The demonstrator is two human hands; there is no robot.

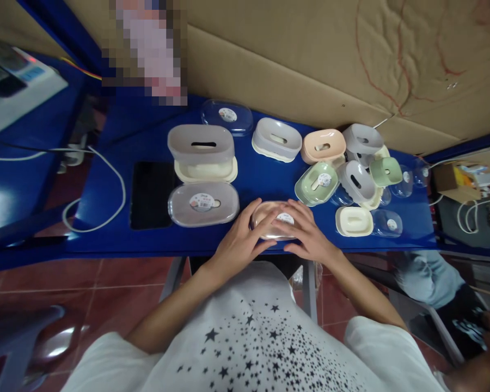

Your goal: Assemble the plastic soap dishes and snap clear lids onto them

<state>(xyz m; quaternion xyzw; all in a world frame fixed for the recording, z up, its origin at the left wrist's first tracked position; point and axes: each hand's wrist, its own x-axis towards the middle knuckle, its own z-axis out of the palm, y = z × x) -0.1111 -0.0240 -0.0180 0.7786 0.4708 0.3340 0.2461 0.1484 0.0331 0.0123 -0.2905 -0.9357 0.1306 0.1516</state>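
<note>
A pink oval soap box (pixel 265 211) with a clear lid and a round white label lies at the table's front edge, right before me. My left hand (pixel 240 231) grips its left end, with fingers reaching over the lid. Around the right end is my right hand (pixel 310 231), its fingers also on the lid beside the label. The hands partly cover the box. Left of them lies a grey lidded soap box (pixel 182 207) with a label. Behind that, a grey slotted tray (pixel 175 149) rests over a cream base (pixel 204 173).
More box parts stand to the right: a green labelled one (pixel 308 188), a peach one (pixel 316 139), grey trays (pixel 269 128) and a cream one (pixel 343 226). A clear lid (pixel 212 117) lies at the back. A black phone-like slab (pixel 151 193) and white cable (pixel 124 190) are left.
</note>
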